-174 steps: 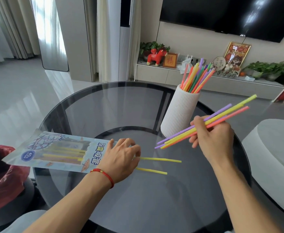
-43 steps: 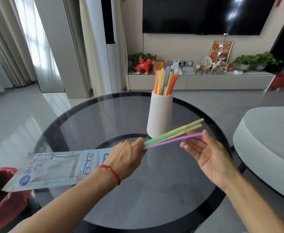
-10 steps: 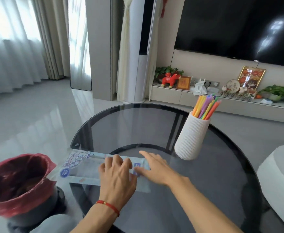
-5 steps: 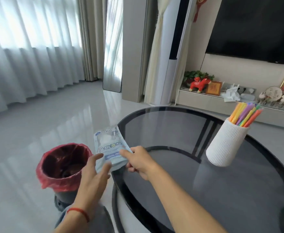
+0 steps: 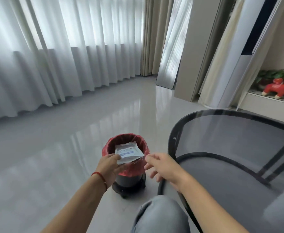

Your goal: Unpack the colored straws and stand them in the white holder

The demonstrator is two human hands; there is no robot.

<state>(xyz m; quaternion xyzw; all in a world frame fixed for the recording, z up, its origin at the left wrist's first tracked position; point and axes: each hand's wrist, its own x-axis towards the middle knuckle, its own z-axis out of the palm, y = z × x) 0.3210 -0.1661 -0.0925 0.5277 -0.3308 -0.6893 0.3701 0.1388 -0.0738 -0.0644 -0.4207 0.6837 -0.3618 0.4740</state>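
The empty straw packet (image 5: 127,153) — folded, pale with a blue label — sits in the mouth of a small bin (image 5: 128,179) lined with a red bag (image 5: 143,147), its lower edge resting over the near rim. The left hand (image 5: 110,167) pinches the packet's near-left corner between thumb and fingers; a red cord bracelet (image 5: 100,175) circles that wrist. The right hand (image 5: 161,167) hovers just beside the bin's right side, fingers loosely spread and holding nothing, apart from the packet. The bin stands on a dark wheeled base on the glossy grey floor (image 5: 53,157), just left of the round smoked-glass worktop (image 5: 238,157), whose dark rim curves past the right forearm. A knee in grey denim (image 5: 159,216) shows at the bottom edge. The straws and the white holder are out of view. Farther off, sheer white curtains (image 5: 45,56) run along the left wall, a tall mirror (image 5: 173,47) leans by a pillar — and a red toy horse (image 5: 279,87) stands on a low shelf at the right edge, with green leaves behind it.
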